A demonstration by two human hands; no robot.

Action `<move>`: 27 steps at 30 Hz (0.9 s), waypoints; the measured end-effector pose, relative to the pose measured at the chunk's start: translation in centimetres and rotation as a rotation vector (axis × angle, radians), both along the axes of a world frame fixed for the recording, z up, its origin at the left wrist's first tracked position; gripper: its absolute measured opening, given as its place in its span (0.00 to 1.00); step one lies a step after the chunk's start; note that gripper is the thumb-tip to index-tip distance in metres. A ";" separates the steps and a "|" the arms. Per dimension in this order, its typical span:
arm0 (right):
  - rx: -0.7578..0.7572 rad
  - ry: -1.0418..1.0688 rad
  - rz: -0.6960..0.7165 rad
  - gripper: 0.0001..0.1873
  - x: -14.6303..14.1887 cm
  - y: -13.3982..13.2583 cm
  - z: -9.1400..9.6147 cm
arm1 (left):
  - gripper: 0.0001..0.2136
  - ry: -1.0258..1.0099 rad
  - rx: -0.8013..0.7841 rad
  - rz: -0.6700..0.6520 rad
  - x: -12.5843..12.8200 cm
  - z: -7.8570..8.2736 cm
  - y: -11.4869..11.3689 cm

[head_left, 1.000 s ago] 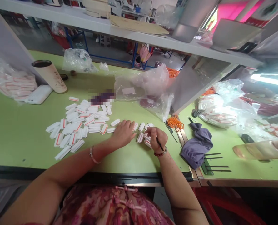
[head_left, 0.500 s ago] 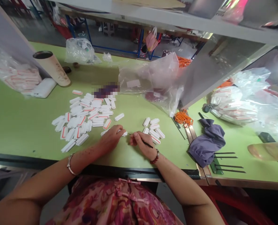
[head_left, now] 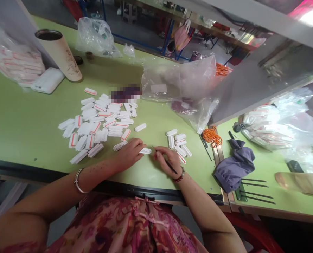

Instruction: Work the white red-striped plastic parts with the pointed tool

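White tag [head_left: 145,150] crosswise between left hand [head_left: 128,153], right hand [head_left: 167,161] holding black pick [head_left: 171,166]

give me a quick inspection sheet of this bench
surface: green-topped workbench with a dark front edge
job's things: white oblong pieces with orange-red stripes, in a large loose pile and a smaller group; one piece lies between the hands
hands: left hand lies flat beside the pieces; right hand pinches a thin black rod
clutter: cream tube, white block, clear plastic bag, orange clips, purple cloth, black metal strips
cables: nothing seen
surroundings: white shelf overhead, blue metal frames beyond the bench, red chair at lower right
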State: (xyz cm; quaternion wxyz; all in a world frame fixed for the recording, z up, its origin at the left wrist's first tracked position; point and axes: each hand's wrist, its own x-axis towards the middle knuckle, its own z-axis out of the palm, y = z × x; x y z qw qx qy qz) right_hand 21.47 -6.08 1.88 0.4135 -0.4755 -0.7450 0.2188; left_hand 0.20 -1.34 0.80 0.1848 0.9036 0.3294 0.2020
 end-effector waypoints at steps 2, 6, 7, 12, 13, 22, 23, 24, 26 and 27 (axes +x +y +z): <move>0.115 -0.087 0.094 0.07 -0.3 -0.2 0.1 | 0.07 -0.021 -0.035 0.010 -0.1 -0.1 0.0; 0.233 -0.187 0.151 0.08 -0.6 -0.2 0.2 | 0.07 -0.017 -0.059 0.025 -0.3 0.1 0.1; 0.235 -0.205 0.145 0.09 -0.6 -0.2 0.2 | 0.07 -0.012 -0.059 0.022 -0.3 0.1 0.1; 0.227 -0.270 0.105 0.11 -0.7 -0.2 0.0 | 0.08 0.001 -0.015 0.016 -0.2 -0.4 0.2; 0.227 -0.285 0.099 0.12 -0.8 -0.2 -0.1 | 0.08 -0.007 -0.003 0.017 -0.2 -0.6 0.2; 0.313 -0.425 0.091 0.13 -1.7 -0.4 -0.3 | 0.08 -0.045 0.058 0.002 -0.2 -0.9 0.0; 0.316 -0.428 0.090 0.13 -1.7 -0.4 -0.4 | 0.08 -0.040 0.057 0.003 -0.2 -0.9 -0.1; 0.318 -0.425 0.090 0.12 -1.7 -0.4 -0.4 | 0.08 -0.039 0.052 0.006 -0.2 -0.9 -0.1; 0.329 -0.389 0.103 0.11 -1.5 -0.3 -0.4 | 0.07 -0.053 0.028 0.023 -0.2 -1.0 -0.1; 0.340 -0.358 0.114 0.10 -1.4 -0.3 -0.4 | 0.07 -0.066 0.012 0.033 -0.2 -1.0 0.0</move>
